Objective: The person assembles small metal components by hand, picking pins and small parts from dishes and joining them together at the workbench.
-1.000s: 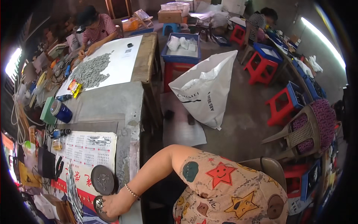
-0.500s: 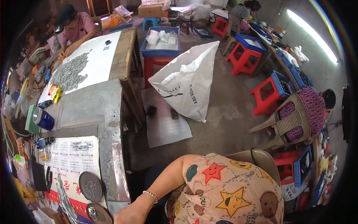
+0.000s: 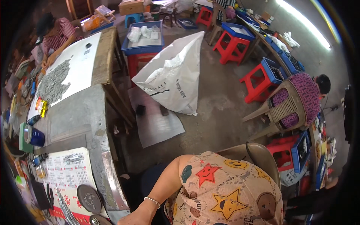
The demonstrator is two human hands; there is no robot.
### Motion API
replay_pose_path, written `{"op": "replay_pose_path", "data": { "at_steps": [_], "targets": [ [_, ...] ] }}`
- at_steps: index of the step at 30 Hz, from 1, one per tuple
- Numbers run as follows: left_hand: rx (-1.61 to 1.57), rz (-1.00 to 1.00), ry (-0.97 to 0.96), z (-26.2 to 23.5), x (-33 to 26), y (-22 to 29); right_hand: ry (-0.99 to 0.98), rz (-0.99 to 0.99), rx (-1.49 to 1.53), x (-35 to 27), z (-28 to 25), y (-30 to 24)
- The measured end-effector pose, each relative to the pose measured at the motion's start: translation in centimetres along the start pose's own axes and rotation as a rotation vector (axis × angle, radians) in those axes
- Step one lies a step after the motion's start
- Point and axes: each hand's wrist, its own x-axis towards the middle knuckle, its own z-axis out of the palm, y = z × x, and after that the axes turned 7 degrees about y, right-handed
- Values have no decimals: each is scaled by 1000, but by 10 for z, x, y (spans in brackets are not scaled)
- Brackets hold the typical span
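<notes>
My right arm comes from a patterned short sleeve and bends toward the lower edge, a beaded bracelet (image 3: 152,201) at its wrist. Only the back of my right hand (image 3: 138,217) shows, beside the table's near corner. Its fingers are cut off by the lower edge, so what they hold cannot be seen. Nearest to it are a dark round dish (image 3: 85,204) of small metal pieces and a second dish (image 3: 107,220), partly cut off. Both are by a calendar sheet (image 3: 60,168) with a bundle of thin metal strips (image 3: 66,210). My left hand is out of view.
A blue jar (image 3: 36,136) stands at the metal-topped table's (image 3: 80,112) far side. Beyond, a person (image 3: 62,33) works at grey pieces (image 3: 56,80). A large white sack (image 3: 176,75) stands on the floor. Another person (image 3: 305,97) sits right, near red stools (image 3: 258,82) with blue trays.
The whole view has shifted, so the tables, sack and stools appear farther left and slightly higher. Less of my right hand shows at the lower edge.
</notes>
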Motion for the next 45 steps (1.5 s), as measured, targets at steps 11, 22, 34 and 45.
{"op": "replay_pose_path", "data": {
  "at_steps": [11,22,34,45],
  "targets": [
    [283,-72,177,34,49,-7,103,-124,-40,1,-15,13],
    [381,-137,183,55,77,-21,193,-174,-123,3,-33,1],
    [395,40,467,72,54,-30,95,-337,-326,21,-59,-40],
    [309,84,545,58,8,-28,-217,-405,-155,78,-5,-86]
  ]
}}
